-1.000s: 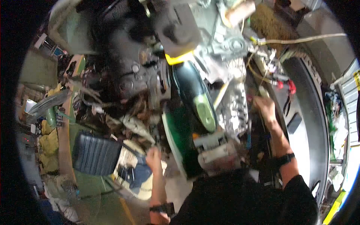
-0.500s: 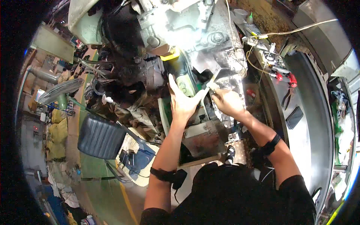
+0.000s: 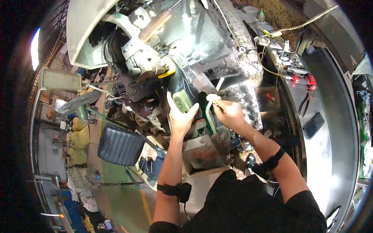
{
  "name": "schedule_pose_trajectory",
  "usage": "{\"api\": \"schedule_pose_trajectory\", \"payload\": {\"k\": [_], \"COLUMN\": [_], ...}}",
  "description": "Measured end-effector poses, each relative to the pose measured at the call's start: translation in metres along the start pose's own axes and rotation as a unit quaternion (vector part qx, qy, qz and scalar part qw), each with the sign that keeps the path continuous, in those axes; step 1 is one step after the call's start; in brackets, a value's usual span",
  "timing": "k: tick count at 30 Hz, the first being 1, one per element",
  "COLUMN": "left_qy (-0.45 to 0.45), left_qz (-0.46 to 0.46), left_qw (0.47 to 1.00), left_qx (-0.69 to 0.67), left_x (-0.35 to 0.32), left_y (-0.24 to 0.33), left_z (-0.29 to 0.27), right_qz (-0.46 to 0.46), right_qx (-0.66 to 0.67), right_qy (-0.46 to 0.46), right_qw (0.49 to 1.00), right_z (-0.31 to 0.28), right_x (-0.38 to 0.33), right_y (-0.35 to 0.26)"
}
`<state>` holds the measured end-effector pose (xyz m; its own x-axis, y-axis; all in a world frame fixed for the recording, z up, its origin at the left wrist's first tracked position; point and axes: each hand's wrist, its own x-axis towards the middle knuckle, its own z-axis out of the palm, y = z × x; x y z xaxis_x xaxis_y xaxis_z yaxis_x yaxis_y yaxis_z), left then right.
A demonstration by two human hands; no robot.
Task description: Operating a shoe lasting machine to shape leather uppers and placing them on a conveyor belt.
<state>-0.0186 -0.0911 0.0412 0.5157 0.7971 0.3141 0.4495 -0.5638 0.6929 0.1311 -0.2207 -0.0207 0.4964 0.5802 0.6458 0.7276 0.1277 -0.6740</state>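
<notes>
Left hand (image 3: 179, 116) flat, fingers spread; right hand (image 3: 228, 113) pinched shut (both forearms raised).

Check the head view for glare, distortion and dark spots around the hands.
Head view: strong fisheye, black corners, the steel bench edge bowing along the right rim. Hard glare on the machine's metal housing above the hands, washing out detail. Left hand and right hand evenly lit and fairly sharp; the cavity left of them sits in deep shadow.
</notes>
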Motion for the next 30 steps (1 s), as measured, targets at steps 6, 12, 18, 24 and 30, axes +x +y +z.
{"api": "schedule_pose_trajectory", "payload": {"k": [6, 12, 18, 24, 30], "left_qy": [-0.032, -0.032, -0.005, -0.023, -0.002], "left_qz": [-0.071, -0.048, 0.018, 0.028, 0.062], "left_qw": [0.996, 0.997, 1.0, 0.997, 0.995], "left_qx": [-0.043, -0.058, -0.013, -0.073, -0.073], "left_x": [0.002, 0.0, 0.004, 0.006, 0.007], "left_y": [0.018, 0.018, 0.006, 0.001, -0.013], "left_z": [-0.003, 0.001, -0.003, 0.003, 0.002], "right_qz": [0.02, 0.035, 0.022, 0.027, 0.049], "right_qx": [0.038, 0.019, 0.033, 0.014, 0.007], "right_qy": [0.016, -0.007, 0.024, 0.02, 0.012], "right_qw": [0.999, 0.999, 0.999, 0.999, 0.999], "right_z": [-0.004, -0.004, 0.001, 0.0, 0.005], "right_x": [0.002, 0.001, -0.001, 0.005, 0.006], "right_y": [0.002, 0.005, 0.002, 0.003, -0.002]}}
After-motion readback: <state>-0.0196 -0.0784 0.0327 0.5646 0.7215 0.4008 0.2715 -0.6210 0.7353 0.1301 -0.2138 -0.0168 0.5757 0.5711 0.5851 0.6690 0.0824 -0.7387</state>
